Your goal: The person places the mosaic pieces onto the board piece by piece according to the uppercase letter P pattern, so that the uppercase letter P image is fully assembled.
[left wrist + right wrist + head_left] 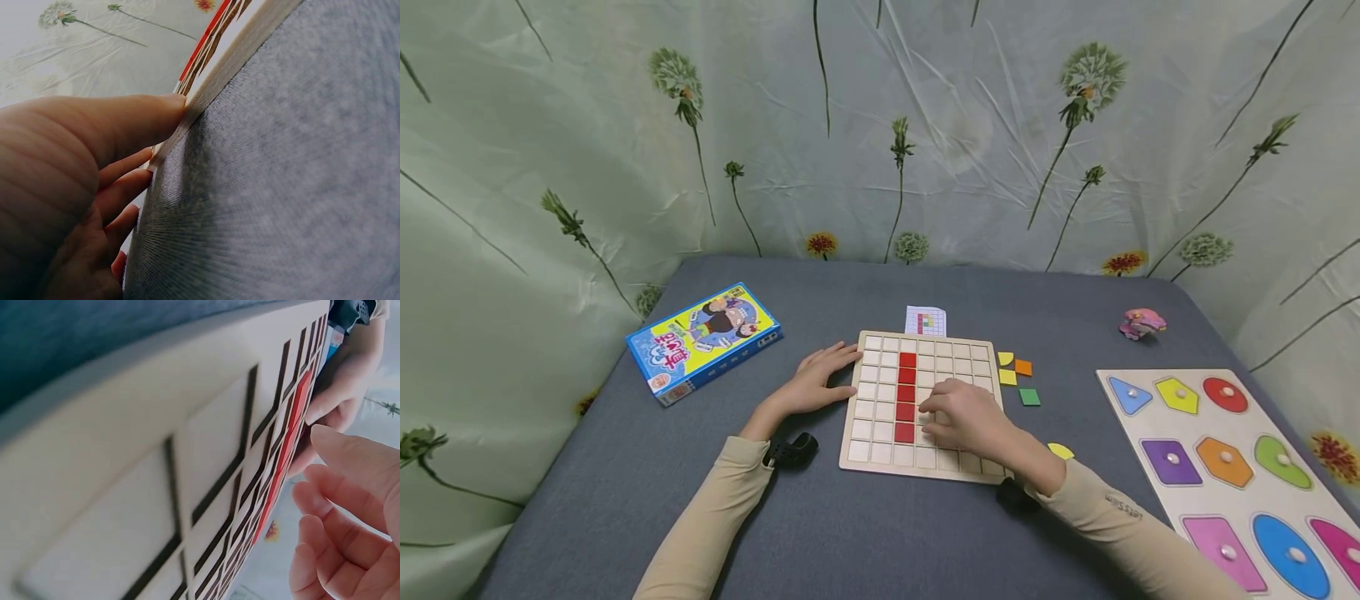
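A wooden grid board [880, 454] lies on the table, with several red square tiles [906, 392] in one column of its cells. My left hand [812, 379] rests at the board's left edge. In the left wrist view, the thumb [144, 115] touches the board's side, and the other fingers extend along it. Over the right half of the board is my right hand [970, 417], just right of the red column. Its fingers [331, 506] are loosely bent in the right wrist view, with no tile visible between thumb and fingers.
Yellow, orange and green pieces [1029, 397] lie right of the board; another yellow piece [1061, 451] is near the right wrist. A pattern card [925, 321] sits behind the board. A blue box [707, 337] is left, a shape puzzle [1157, 425] and pink toy [1142, 322] right.
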`<act>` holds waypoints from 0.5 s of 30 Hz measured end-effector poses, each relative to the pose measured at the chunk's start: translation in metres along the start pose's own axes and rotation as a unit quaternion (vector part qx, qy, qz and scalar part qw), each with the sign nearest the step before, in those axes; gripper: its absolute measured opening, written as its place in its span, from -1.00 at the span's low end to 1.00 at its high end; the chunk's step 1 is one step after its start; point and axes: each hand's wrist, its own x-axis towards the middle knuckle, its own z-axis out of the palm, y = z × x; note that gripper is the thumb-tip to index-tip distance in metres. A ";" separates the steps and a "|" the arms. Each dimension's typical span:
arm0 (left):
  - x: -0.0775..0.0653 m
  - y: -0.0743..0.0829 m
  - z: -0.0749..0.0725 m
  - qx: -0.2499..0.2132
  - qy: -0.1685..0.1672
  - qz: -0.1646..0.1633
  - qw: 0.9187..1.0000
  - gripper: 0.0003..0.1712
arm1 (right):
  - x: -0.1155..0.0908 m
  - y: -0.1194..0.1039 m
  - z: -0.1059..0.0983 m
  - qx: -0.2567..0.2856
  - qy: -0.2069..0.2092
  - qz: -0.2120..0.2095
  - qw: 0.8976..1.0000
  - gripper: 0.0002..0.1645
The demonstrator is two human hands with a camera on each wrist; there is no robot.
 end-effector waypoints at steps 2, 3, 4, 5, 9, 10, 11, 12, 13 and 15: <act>0.000 0.000 0.000 0.001 0.002 0.001 1.000 -0.27 | -0.002 0.003 -0.002 -0.003 0.000 0.007 1.000 -0.84; 0.000 -0.001 0.000 0.001 0.003 0.002 1.000 -0.28 | -0.003 0.005 -0.003 -0.005 0.000 0.011 1.000 -0.84; 0.000 -0.001 0.000 0.002 0.004 0.003 1.000 -0.28 | -0.005 0.006 -0.004 -0.005 0.002 0.015 1.000 -0.84; 0.000 -0.001 0.000 0.004 0.004 0.005 1.000 -0.28 | -0.006 0.008 -0.005 -0.009 0.004 0.017 1.000 -0.84; 0.000 -0.001 0.001 0.000 0.001 0.002 1.000 -0.28 | -0.011 0.015 -0.009 -0.018 0.016 0.026 0.999 -0.82; 0.000 -0.001 0.001 -0.001 0.000 0.000 1.000 -0.27 | -0.012 0.017 -0.009 -0.019 0.019 0.026 0.999 -0.81; 0.000 -0.002 0.001 -0.003 0.000 -0.002 1.000 -0.27 | -0.013 0.019 -0.010 -0.022 0.021 0.027 0.999 -0.81; 0.000 -0.002 0.001 -0.003 0.000 -0.002 1.000 -0.27 | -0.014 0.021 -0.011 -0.021 0.023 0.030 0.999 -0.80; 0.000 -0.002 0.001 -0.002 0.001 -0.001 1.000 -0.27 | -0.016 0.023 -0.011 -0.022 0.024 0.032 0.999 -0.80; 0.000 -0.003 0.002 0.001 0.004 0.002 1.000 -0.27 | -0.018 0.026 -0.013 -0.024 0.023 0.039 0.999 -0.80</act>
